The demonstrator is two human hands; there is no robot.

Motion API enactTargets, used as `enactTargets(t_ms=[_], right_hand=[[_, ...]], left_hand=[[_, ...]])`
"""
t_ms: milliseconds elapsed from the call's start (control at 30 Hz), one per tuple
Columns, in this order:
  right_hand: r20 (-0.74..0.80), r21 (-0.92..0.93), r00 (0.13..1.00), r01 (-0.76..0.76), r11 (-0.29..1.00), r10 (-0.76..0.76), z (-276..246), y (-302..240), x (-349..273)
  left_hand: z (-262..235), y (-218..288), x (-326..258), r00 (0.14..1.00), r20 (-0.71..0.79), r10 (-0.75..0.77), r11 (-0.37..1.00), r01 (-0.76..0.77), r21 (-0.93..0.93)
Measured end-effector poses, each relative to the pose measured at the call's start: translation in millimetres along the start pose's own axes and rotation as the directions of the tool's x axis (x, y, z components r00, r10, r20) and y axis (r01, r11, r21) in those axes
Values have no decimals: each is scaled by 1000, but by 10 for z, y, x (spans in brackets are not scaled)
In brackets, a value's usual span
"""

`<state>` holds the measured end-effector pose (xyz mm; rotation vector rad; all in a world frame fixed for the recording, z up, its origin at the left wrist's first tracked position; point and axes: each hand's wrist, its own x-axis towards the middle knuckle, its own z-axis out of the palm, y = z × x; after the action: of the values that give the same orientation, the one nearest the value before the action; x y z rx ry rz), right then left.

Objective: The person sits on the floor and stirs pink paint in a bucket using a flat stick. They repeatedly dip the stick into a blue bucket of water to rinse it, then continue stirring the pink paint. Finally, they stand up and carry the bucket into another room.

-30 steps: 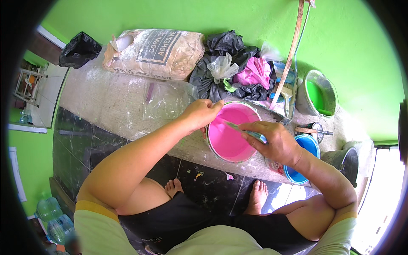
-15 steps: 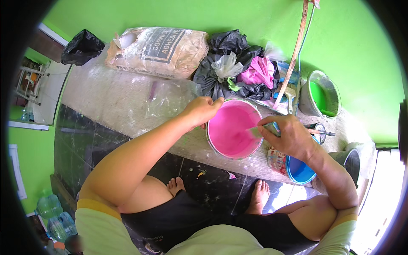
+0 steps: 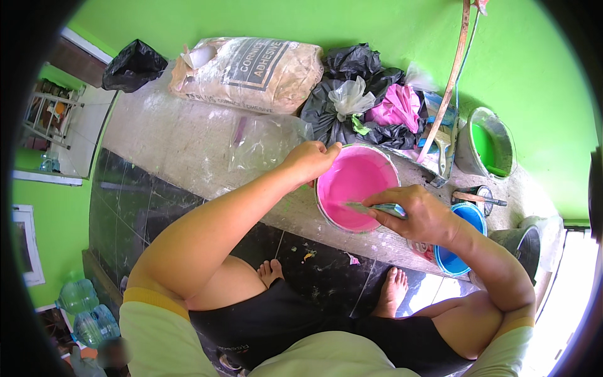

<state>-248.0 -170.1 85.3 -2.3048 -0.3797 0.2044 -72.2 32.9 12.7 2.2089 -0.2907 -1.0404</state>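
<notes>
A white-rimmed bucket (image 3: 326, 210) holding bright pink paint (image 3: 355, 182) stands on the dusty ledge in front of me. At its upper left, my left hand (image 3: 312, 162) grips the rim, thumb on top and fingers partly hidden behind the wall. My right hand (image 3: 418, 210) is closed around a flat, brush-like tool (image 3: 391, 209) smeared with paint. The tool is held almost edge-on, its tip dipping toward the pink paint, and its rear end is hidden in my palm. Under my right wrist stands a can (image 3: 460, 242) with a blue inside.
Behind the bucket lie black and pink plastic bags (image 3: 394, 107), a large paper sack (image 3: 264, 75) and a clear plastic sheet (image 3: 264, 141). To the right are a bucket of green paint (image 3: 483, 141), a paintbrush (image 3: 443, 147), a leaning wooden stick (image 3: 449, 88) and a dark bucket (image 3: 524, 245).
My right hand has moved a little left and down relative to the bucket, and the tool has turned from broad side to nearly edge-on. My left hand keeps its hold on the rim.
</notes>
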Motion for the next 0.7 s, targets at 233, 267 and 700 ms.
enactTargets(t_ms=[233, 267, 700], right_hand=[[-53, -126, 965, -260, 957, 256, -270, -86, -16], [-100, -144, 969, -240, 960, 227, -259, -54, -13], [-111, -38, 994, -12, 999, 8, 87, 83, 12]], left_hand=[[29, -109, 76, 999, -26, 28, 999, -28, -24], [34, -112, 83, 999, -24, 32, 999, -32, -23], [38, -125, 103, 999, -31, 28, 999, -29, -23]])
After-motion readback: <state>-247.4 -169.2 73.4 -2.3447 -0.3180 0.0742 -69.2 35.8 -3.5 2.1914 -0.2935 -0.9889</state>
